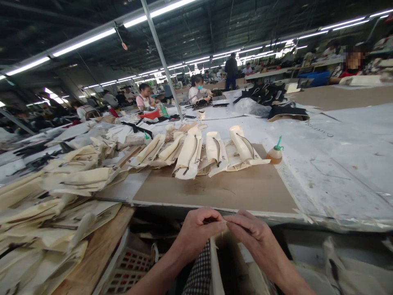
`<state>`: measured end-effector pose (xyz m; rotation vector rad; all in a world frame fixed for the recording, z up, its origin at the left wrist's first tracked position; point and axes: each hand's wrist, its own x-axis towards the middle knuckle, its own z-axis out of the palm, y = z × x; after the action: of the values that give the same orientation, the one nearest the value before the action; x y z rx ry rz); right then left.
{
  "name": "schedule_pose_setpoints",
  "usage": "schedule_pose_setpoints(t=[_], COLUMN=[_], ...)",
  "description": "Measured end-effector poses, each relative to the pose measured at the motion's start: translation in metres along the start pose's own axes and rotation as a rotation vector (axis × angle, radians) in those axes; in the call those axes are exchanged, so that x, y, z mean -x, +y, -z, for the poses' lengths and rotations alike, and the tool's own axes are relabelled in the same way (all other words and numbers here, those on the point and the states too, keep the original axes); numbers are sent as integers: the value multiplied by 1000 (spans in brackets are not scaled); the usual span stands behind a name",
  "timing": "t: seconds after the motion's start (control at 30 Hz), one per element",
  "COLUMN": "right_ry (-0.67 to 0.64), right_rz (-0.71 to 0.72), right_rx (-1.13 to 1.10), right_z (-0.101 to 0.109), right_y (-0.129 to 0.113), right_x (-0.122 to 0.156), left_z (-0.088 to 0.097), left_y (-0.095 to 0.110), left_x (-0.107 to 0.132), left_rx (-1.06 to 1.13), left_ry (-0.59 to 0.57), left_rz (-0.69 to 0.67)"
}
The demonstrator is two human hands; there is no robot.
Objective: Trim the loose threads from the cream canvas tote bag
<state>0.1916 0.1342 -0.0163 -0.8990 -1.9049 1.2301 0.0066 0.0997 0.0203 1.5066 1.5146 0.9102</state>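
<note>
My left hand [205, 228] and my right hand [249, 229] meet just in front of the table edge, fingertips pinched together. Between them they grip the top edge of a cream fabric piece [216, 266], which hangs down over my lap with a dark opening. Its lower part runs out of view, and the exact spot under my fingers is hidden. Beyond my hands, several cream fabric pieces with dark zippers [188, 152] lie in a row on a brown board [215, 192].
A squeeze bottle with amber liquid and a green nozzle [275, 154] stands right of the row. More cream pieces are heaped at left [55, 221]. A white plastic basket [132, 262] sits below the table edge. Other people work at tables farther back.
</note>
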Motion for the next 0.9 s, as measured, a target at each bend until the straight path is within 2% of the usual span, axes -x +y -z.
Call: schedule_pose_setpoints(t=[0.1,0.27,0.6,0.8,0.9], right_ry=[1,22,22,36,61], right_rz=[-1,1,12,16,28], right_rx=[36,55,64,50,32], right_z=[-1,-3,-3,-8,-11], right_y=[-4,-8,-6,-6,-3], right_x=[1,3,7,10,11], left_z=[3,3,-8,-18,-18], left_y=[1,8,14,9,7], left_x=[6,18,21,22,18], left_rx=[-40,-261,-377,-387,-274], left_ry=[-57,29,88,181,200], left_rz=[3,-61,-99,-188,-109])
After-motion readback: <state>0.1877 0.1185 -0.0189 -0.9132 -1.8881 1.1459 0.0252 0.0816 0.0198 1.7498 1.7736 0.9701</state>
